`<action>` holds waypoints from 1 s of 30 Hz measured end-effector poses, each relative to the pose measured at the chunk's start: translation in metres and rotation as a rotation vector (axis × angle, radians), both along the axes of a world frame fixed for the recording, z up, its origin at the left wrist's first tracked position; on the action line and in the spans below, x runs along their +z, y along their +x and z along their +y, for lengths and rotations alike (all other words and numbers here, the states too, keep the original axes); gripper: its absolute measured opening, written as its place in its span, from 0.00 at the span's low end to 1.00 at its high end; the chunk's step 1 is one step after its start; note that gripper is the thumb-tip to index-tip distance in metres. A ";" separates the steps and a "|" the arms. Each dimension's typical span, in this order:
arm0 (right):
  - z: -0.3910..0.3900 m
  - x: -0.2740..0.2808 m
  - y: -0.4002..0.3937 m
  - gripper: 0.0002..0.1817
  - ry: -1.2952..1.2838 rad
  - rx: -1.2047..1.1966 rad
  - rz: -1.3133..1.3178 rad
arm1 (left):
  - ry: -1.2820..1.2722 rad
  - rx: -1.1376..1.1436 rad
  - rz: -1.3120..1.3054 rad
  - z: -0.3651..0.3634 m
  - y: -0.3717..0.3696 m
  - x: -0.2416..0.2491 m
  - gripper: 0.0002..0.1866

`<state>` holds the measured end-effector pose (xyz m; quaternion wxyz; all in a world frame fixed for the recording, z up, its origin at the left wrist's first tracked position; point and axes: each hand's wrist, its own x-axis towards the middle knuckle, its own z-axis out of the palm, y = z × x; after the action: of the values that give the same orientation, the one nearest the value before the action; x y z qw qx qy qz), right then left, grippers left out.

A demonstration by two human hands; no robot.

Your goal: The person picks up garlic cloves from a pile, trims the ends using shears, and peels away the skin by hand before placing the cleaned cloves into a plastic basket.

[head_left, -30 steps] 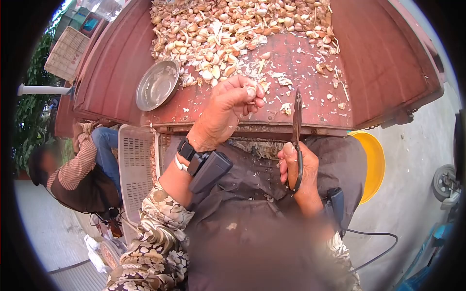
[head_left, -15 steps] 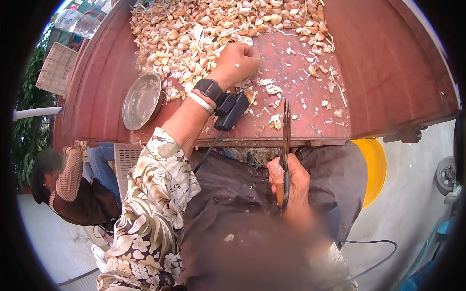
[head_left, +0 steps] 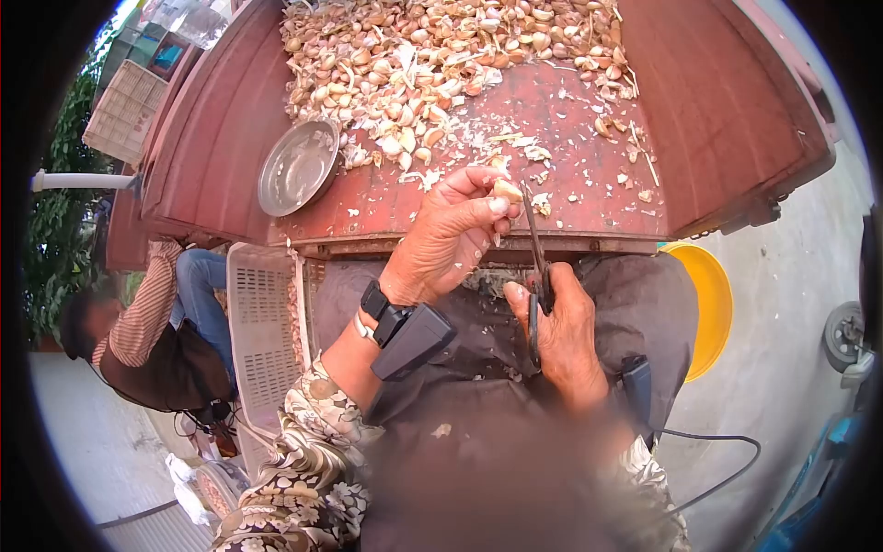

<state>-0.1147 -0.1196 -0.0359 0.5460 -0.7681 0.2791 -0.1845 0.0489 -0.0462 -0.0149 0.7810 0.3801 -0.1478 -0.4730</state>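
Observation:
Between the thumb and fingers of my left hand (head_left: 451,230) is a garlic clove (head_left: 507,189), held up over the table's near edge. My right hand (head_left: 566,336) grips a pair of scissors (head_left: 536,244) by the black handles, blades pointing up and away from me. The blade tips are right beside the clove. Beyond my hands, a large heap of garlic cloves (head_left: 405,78) covers the far part of the red table (head_left: 589,207). Bits of peel and skin (head_left: 538,154) are scattered nearer to me.
A shallow metal bowl (head_left: 299,170) stands at the table's left. Left of my lap is a white plastic crate (head_left: 262,322); a yellow tub (head_left: 713,313) stands to the right. Another person (head_left: 156,340) sits at the far left. A black cable (head_left: 745,442) runs beside my right arm.
My left hand has come back from the garlic heap with a clove and turned up beside the scissors. The scissors have tilted slightly, still in my right hand. The view has shifted a little.

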 end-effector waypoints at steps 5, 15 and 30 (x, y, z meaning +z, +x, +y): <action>0.000 0.002 -0.001 0.22 -0.083 0.004 -0.021 | -0.031 0.050 0.108 0.006 -0.013 0.003 0.10; -0.001 0.002 -0.001 0.22 -0.101 0.036 -0.001 | -0.057 0.118 -0.027 0.011 -0.013 -0.014 0.09; 0.000 -0.002 0.003 0.24 0.412 -0.035 -0.020 | -0.150 0.211 0.431 0.030 0.002 -0.016 0.09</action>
<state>-0.1113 -0.1192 -0.0381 0.6910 -0.6332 0.3191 -0.1406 0.0505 -0.0161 -0.0308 0.8655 0.2249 0.0277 -0.4467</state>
